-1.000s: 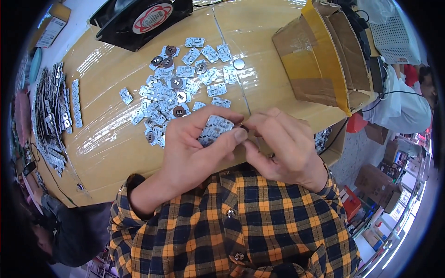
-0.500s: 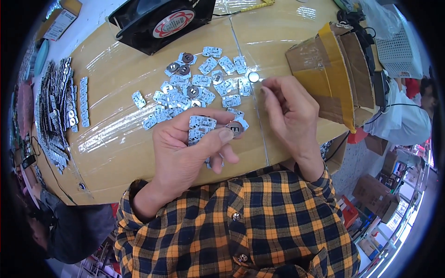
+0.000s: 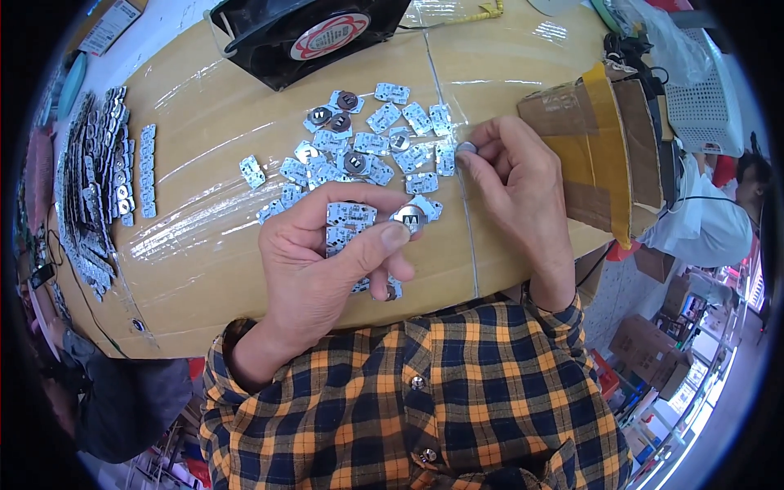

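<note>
My left hand [image 3: 302,257] holds several small white circuit boards [image 3: 349,224] against its palm and fingers. Between its thumb and forefinger it pinches one board by its round metal coin cell clip [image 3: 411,216]. To the right, my right hand [image 3: 527,175] has thumb and forefinger closed on a small silver coin cell [image 3: 466,148], partly hidden by the fingertips. Loose circuit boards [image 3: 371,143] lie in a heap just beyond my hands, some carrying round dark or silver discs [image 3: 356,162].
A black fan [image 3: 314,37] stands at the back. Stacked board strips [image 3: 98,188] lie at the left, beside a single strip [image 3: 148,171]. A taped cardboard box [image 3: 572,143] stands right, with a white basket [image 3: 706,98] behind it. Another person [image 3: 706,204] is at far right.
My right thumb and forefinger have closed on the coin cell that lay on the table. My left hand still holds its boards, the pinched one slightly tilted. The view has shifted a little.
</note>
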{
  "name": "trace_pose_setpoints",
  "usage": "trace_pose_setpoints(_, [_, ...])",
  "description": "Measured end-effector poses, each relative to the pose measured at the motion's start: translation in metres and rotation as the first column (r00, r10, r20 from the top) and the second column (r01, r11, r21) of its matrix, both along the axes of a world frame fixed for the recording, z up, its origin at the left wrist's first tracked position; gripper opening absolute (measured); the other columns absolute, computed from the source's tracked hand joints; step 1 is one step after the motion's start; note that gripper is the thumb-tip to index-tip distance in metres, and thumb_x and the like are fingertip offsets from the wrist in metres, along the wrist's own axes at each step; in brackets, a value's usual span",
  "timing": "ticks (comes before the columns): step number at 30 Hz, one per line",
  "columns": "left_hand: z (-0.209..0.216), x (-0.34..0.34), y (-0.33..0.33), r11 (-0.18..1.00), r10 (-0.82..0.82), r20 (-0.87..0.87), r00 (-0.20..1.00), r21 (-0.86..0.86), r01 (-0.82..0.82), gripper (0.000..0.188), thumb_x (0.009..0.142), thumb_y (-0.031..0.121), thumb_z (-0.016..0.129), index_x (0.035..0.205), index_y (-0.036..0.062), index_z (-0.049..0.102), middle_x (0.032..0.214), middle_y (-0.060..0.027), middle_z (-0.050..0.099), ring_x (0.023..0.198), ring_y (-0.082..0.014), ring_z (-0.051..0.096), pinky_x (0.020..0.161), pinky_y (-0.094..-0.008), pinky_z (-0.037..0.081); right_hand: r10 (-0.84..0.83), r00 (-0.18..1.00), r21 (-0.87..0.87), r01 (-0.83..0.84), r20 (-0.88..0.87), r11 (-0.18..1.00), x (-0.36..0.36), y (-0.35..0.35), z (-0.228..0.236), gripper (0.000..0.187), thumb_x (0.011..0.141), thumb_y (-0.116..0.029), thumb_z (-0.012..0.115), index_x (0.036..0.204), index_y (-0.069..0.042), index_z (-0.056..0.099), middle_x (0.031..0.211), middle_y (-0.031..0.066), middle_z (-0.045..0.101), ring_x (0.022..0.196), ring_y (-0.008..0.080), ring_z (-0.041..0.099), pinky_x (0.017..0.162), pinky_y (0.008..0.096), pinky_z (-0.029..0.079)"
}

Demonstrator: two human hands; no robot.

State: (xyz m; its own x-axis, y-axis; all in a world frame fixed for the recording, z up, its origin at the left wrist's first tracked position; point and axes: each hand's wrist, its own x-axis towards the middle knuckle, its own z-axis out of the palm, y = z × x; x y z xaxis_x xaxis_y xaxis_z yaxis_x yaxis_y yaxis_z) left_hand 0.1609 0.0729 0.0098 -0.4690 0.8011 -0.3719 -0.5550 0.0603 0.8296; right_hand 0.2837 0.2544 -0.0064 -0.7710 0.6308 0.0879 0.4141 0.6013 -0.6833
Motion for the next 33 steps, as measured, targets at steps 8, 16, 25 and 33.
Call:
trace_pose_setpoints(8, [-0.002, 0.0, -0.002, 1.0, 0.016, -0.027, 1.0, 0.004, -0.016, 0.022, 0.086, 0.001, 0.066, 0.107, -0.0052, 0.06, 0.086, -0.0189, 0.068, 0.06, -0.0143, 0.066, 0.043, -0.0193, 0.047, -0.168, 0.981, -0.516, 0.097, -0.093, 0.851, 0.007, -0.012, 0.004, 0.015, 0.088, 0.002, 0.064, 0.101, 0.004, 0.057, 0.079, 0.0024, 0.059, 0.061, 0.0052, 0.057, 0.052, 0.0193, 0.046])
trace_pose_setpoints(16, [-0.004, 0.001, -0.003, 0.999, 0.026, -0.054, 0.998, 0.043, -0.024, 0.019, 0.088, 0.001, 0.066, 0.107, -0.0046, 0.063, 0.085, -0.0114, 0.068, 0.064, -0.0109, 0.067, 0.047, -0.0182, 0.048, -0.217, 0.952, -0.756, -0.024, -0.218, 0.654, 0.014, -0.025, 0.013, 0.02, 0.088, 0.004, 0.062, 0.108, 0.009, 0.059, 0.086, 0.0061, 0.063, 0.067, 0.0096, 0.063, 0.059, 0.0212, 0.054])
trace_pose_setpoints(25, [-0.005, 0.001, -0.005, 0.999, -0.019, -0.122, 0.992, 0.047, 0.025, 0.025, 0.087, 0.001, 0.067, 0.111, -0.0037, 0.063, 0.083, -0.0092, 0.068, 0.065, -0.0072, 0.065, 0.047, -0.0168, 0.047, 0.054, 0.932, -0.366, -0.194, -0.359, 0.91, 0.025, -0.037, 0.026, 0.015, 0.08, 0.009, 0.064, 0.095, 0.008, 0.065, 0.085, 0.0149, 0.065, 0.074, 0.0169, 0.065, 0.063, 0.0263, 0.053])
trace_pose_setpoints(33, [0.0, 0.004, -0.004, 0.999, 0.0, -0.187, 0.982, 0.039, 0.007, 0.024, 0.085, -0.001, 0.068, 0.108, -0.0017, 0.065, 0.08, -0.0048, 0.068, 0.064, -0.0036, 0.062, 0.049, -0.0149, 0.045, 0.321, 0.856, 0.142, -0.288, -0.406, 0.947, 0.016, -0.043, 0.021, 0.022, 0.067, 0.01, 0.07, 0.089, 0.005, 0.066, 0.085, 0.0165, 0.066, 0.077, 0.0246, 0.065, 0.067, 0.0286, 0.051])
